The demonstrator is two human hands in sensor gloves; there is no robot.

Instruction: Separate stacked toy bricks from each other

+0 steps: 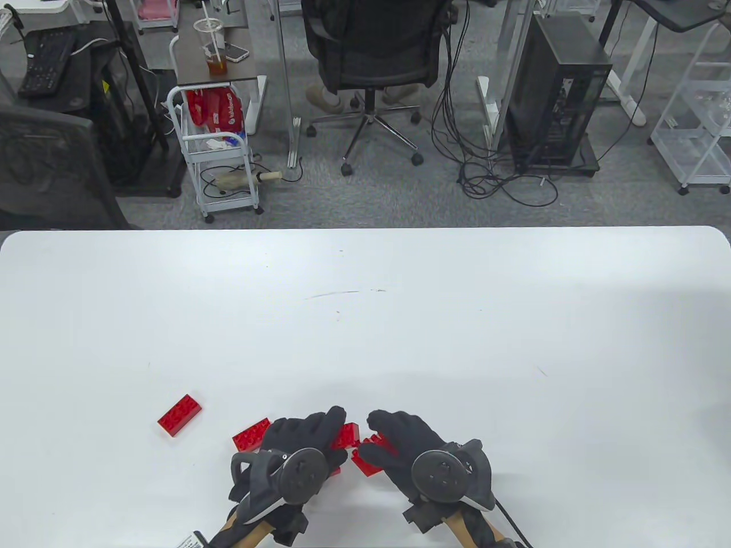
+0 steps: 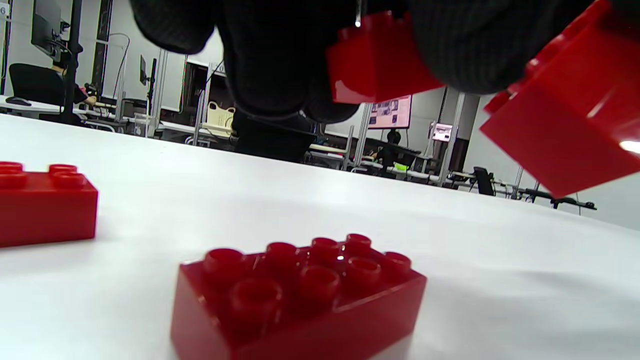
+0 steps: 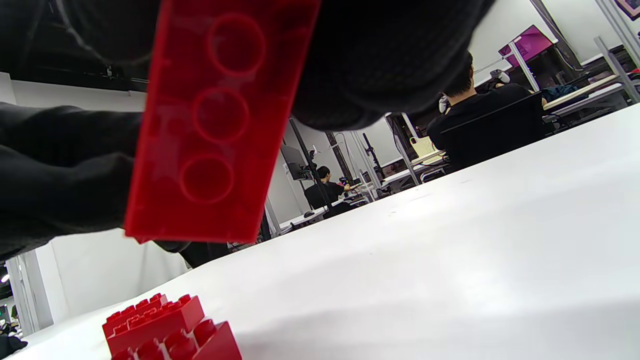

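My left hand (image 1: 340,436) pinches a red brick (image 1: 348,432) just above the table near its front edge; the brick shows under my gloved fingers in the left wrist view (image 2: 380,60). My right hand (image 1: 368,438) grips a second red brick (image 1: 367,463), tilted, whose hollow underside shows in the right wrist view (image 3: 220,120). In the left wrist view this second brick (image 2: 565,115) hangs apart from the first, with a gloved finger between them. Both bricks are off the table.
A loose red brick (image 1: 180,415) lies to the left. Another red brick (image 1: 250,435) lies by my left hand, studs up (image 2: 300,295). The white table (image 1: 365,319) stretches far ahead and to the right.
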